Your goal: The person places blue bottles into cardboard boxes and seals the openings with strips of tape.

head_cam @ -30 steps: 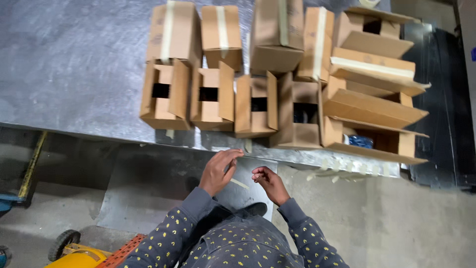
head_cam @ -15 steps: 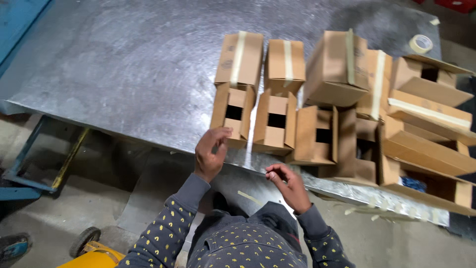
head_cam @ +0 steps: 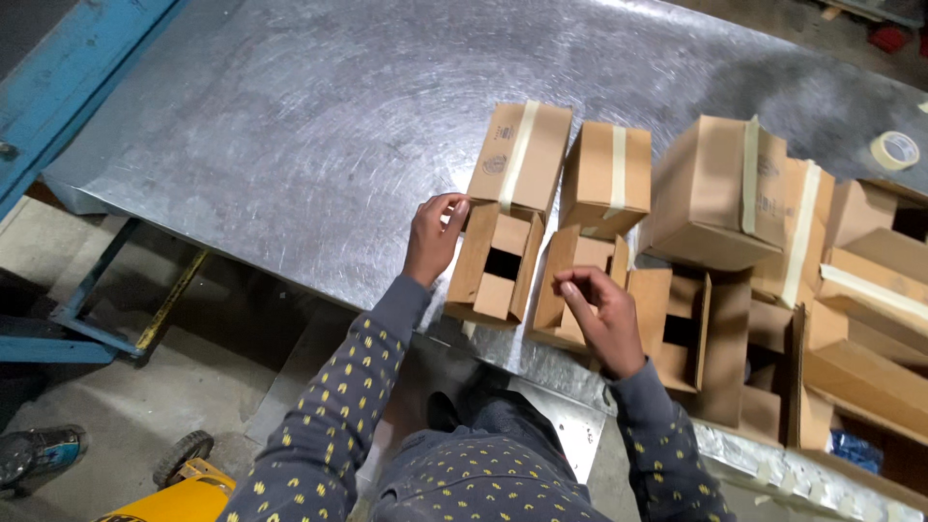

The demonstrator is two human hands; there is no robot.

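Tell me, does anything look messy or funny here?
A little. Strips of tape dangle from the metal table edge, and the boxes on the right are piled crookedly. The left hand touches an open box.

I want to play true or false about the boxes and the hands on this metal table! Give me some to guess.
1. The left hand touches the side flap of an open cardboard box. True.
2. The right hand holds a pair of scissors. False: no scissors show; its fingers are at the second open box.
3. A roll of tape lies on the metal table. True.
4. All the boxes are closed and taped. False: several near the table's edge are open, while the taped box and others sit behind them.
5. The sleeves are plain red. False: they are dark with small yellow marks.
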